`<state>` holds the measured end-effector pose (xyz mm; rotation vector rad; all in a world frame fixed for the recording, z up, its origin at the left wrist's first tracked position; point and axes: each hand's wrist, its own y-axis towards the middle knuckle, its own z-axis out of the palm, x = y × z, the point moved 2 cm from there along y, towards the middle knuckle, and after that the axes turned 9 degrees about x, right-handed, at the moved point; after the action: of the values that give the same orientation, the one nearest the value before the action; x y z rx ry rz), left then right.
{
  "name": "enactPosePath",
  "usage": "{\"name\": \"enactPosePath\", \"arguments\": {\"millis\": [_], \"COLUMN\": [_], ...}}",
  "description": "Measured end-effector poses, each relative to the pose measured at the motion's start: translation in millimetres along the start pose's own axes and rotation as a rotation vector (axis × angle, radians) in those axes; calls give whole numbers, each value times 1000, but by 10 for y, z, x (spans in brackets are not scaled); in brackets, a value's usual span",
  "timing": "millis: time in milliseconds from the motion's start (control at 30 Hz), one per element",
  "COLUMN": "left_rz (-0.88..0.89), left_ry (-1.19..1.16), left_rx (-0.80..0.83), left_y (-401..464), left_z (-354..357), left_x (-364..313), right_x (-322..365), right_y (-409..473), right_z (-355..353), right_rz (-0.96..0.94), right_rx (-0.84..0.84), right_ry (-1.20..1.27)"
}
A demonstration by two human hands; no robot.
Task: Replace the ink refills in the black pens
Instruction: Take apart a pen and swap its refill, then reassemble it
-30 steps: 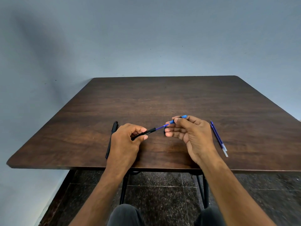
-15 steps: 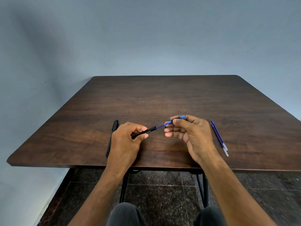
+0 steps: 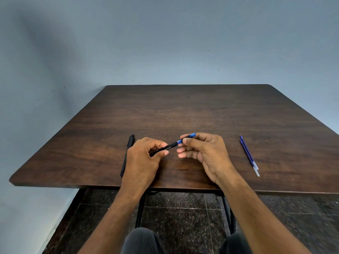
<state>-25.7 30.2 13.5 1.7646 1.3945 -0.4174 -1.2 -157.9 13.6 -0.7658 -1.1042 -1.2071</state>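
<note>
A dark wooden table (image 3: 201,110) with a matte, streaked grain and rounded corners stands against a plain blue-grey wall (image 3: 165,43); below its near edge the floor (image 3: 183,208) is dark speckled stone tile.

Above the near middle of the table, the left hand (image 3: 145,158) grips a slim, round black pen barrel (image 3: 167,148), its fingers and thumb curled round the lower part. The barrel is smooth matte plastic with a small pale print on its side. Its long axis runs diagonally, from near-left up to far-right, the open end pointing at the right hand (image 3: 203,153).

The right hand pinches the blue tip section (image 3: 186,138) between thumb and forefinger, the other fingers loosely curled beneath. This piece is translucent blue plastic at both ends, with a black part under the fingers, and it lies in line with the barrel, meeting it or nearly so at the barrel's mouth. I cannot tell whether it is fully seated.

A second black pen (image 3: 127,154) lies flat on the table just left of the left hand, long axis running near to far, its far end blunt, partly hidden by the hand.

Well to the right, two thin blue refills (image 3: 248,154) lie side by side and touching, clear ends towards the near edge, points towards the far side.
</note>
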Motion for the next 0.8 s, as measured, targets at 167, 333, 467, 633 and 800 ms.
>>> {"name": "enactPosePath", "arguments": {"millis": [167, 333, 467, 633, 800], "left_rz": [1, 4, 0, 14, 17], "left_ry": [-5, 0, 16, 39, 70], "left_rx": [-1, -4, 5, 15, 27], "left_y": [-5, 3, 6, 2, 1], "left_z": [-3, 6, 9, 11, 17], "left_x": [4, 4, -4, -13, -8], "right_x": [-22, -32, -27, -56, -92], "right_y": [15, 5, 13, 11, 27], "right_z": [-18, -18, -26, -17, 7], "right_rz": [17, 0, -16, -29, -40], "right_rx": [19, 37, 34, 19, -25], "right_ry": [9, 24, 20, -39, -158]}}
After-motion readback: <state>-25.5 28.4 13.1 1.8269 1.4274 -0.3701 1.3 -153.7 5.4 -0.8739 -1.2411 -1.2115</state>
